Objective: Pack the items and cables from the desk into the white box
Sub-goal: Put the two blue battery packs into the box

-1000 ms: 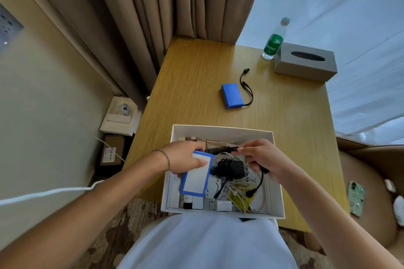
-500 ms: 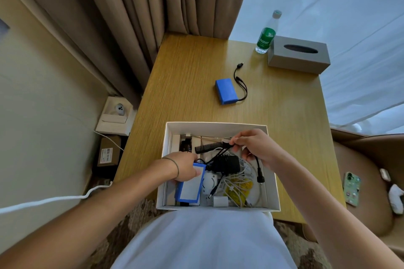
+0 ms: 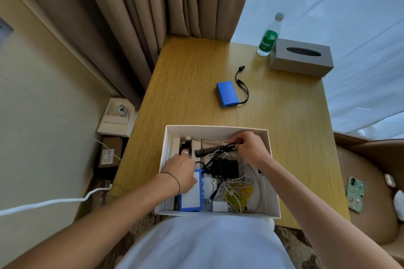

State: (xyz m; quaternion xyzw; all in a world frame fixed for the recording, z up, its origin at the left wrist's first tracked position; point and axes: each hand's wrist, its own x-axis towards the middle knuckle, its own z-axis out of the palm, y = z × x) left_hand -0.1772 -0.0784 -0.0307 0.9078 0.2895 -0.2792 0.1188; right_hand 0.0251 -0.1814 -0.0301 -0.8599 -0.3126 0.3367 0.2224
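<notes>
- A person's two bare hands are working inside the white box [image 3: 218, 130], a shallow rectangular cardboard carton sitting at the near edge of the wood-grain tabletop [image 3: 192, 85].
- The right hand [image 3: 251, 148] is reaching into the box's far right corner, its grip pinching a thin black cable [image 3: 215, 156] that is running down to a boxy black adapter [image 3: 225, 168] in the middle of the box.
- The left hand [image 3: 182, 172] is resting on a flat rectangular blue-edged pack [image 3: 190, 196] with a white face, lying along the box's near left side; its grip is pressed on the pack's top end, fingers curled over it.
- A black toothed comb [image 3: 207, 150] is lying across the far part of the box, beside the pinched cable.
- Loose white cables [image 3: 240, 185] and a small white cube charger [image 3: 219, 206] are filling the near right of the box.
- A second blue battery pack [image 3: 227, 94], smooth and brick-shaped, is lying on the bare tabletop beyond the box, a short black lead [image 3: 242, 85] curling from its side.
- A green-labelled plastic bottle [image 3: 267, 39] and a grey tissue box [image 3: 301, 58] are standing at the tabletop's far right corner.
</notes>
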